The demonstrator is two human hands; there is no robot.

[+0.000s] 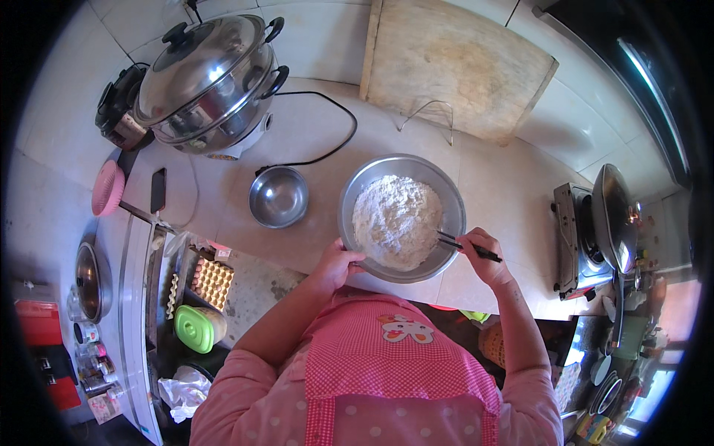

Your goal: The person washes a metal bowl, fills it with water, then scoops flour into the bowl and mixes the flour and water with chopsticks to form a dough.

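Observation:
A wide metal bowl stands on the counter before me, holding a mound of white flour. The fingers and thumb of my left hand grip the bowl's near left rim. Over the right rim, my right hand is closed on a pair of black chopsticks, whose tips reach into the right side of the flour. A small steel bowl, with nothing visible in it, stands to the left of the large one.
A lidded steel steamer stands at the back left, its black cable looping over the counter. A phone lies left. Behind are a wooden board and a wire stand. A portable gas stove with a pan stands right.

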